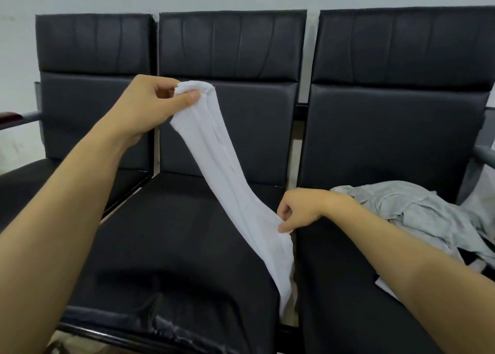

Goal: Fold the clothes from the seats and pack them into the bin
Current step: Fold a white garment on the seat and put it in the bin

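My left hand (150, 99) pinching the bunched top of a long white cloth garment (230, 182), my right hand (297, 209) pinching its lower edge, stretched over the middle black padded seat (171, 233), crumpled pale grey shirt (417, 209) on the right seat (348, 268)

Two bare arms reach over three black seats (187, 246) against a pale wall. The left hand (150, 102) pinches the bunched top of a white garment (227, 182), raised before the middle backrest. The right hand (297, 209) pinches its lower edge, near the seat gap. Grey clothes (417, 209) lie crumpled on the right seat.
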`<state>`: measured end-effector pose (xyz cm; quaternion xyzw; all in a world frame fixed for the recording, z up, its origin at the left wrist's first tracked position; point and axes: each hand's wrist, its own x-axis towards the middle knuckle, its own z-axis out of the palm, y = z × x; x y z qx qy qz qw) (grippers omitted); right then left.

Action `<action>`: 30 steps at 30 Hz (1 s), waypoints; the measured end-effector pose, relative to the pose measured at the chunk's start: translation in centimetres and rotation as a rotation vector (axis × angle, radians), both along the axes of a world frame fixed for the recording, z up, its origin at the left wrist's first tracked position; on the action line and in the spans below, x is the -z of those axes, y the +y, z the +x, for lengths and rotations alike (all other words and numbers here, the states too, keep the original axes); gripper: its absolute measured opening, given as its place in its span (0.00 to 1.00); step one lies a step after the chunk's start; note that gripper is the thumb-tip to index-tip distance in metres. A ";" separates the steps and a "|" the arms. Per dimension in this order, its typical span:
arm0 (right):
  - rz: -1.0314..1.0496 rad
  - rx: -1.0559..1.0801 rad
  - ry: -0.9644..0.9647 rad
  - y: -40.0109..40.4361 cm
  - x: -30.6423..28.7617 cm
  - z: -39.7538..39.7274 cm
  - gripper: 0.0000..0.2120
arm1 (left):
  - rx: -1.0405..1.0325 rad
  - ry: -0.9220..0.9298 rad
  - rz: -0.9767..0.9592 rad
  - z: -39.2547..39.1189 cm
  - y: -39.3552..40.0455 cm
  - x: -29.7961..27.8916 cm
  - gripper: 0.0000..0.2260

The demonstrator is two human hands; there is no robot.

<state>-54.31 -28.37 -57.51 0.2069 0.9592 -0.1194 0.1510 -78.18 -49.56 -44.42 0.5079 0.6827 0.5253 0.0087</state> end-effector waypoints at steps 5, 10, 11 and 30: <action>-0.047 -0.007 0.067 0.4 0.7 0.1 0.08 | -0.039 -0.004 -0.022 -0.4 0.4 1.0 0.06; -0.059 -0.029 0.196 0.2 -1.0 0.3 0.07 | -0.069 0.002 -0.040 -0.5 0.6 1.5 0.07; -0.058 -0.040 0.224 -0.2 -1.6 0.3 0.08 | -0.070 0.010 -0.048 -0.4 0.7 1.7 0.07; 0.129 0.150 1.314 -5.7 -15.7 -1.6 0.07 | -0.332 -0.093 0.305 0.5 -3.3 -4.6 0.14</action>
